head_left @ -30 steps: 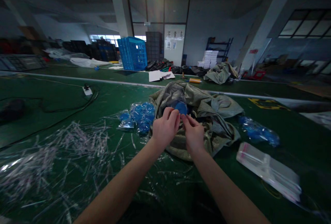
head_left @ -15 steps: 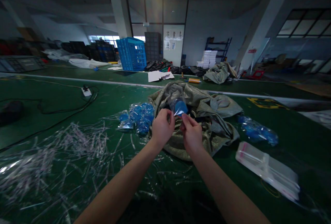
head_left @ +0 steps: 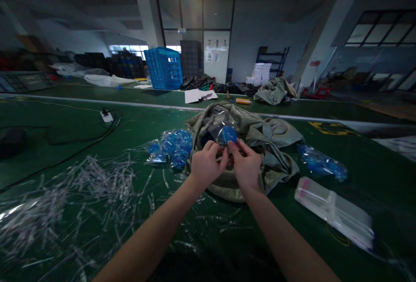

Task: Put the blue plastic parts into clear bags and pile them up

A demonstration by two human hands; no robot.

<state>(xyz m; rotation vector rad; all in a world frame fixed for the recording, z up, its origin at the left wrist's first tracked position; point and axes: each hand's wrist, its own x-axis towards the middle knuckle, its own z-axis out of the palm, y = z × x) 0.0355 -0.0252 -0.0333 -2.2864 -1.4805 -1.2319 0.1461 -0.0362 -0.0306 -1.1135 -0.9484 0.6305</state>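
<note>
This is a big, dim work room with thick white posts and windows far off. A long green worktop (head_left: pixel 294 217) runs across the room. Far away stands a blue crate (head_left: pixel 163 68) with holes in its sides, and behind it are dark stacks. Near the hands, a gray-green cloth sack (head_left: pixel 273 160) lies in a soft heap on the worktop, with its dark mouth open.

The left hand (head_left: pixel 208 165) and the right hand (head_left: pixel 247 169) are close together at the mouth of the sack. Their fingers are bent, and the tips seem to pinch a clear plastic bag (head_left: pixel 214 128) from both sides. A round blue thing (head_left: pixel 228 134) sits inside the bag, just above the fingers.

The bag is thin and slick, so it could slip if the pinch gets loose. Then the round blue thing could roll or drop into the sack.

To the left lies a pile of blue things in clear bags (head_left: pixel 172 149). To the right is a smaller bunch (head_left: pixel 320 164). Thin plastic strips (head_left: pixel 91 195) are scattered on the worktop.
</note>
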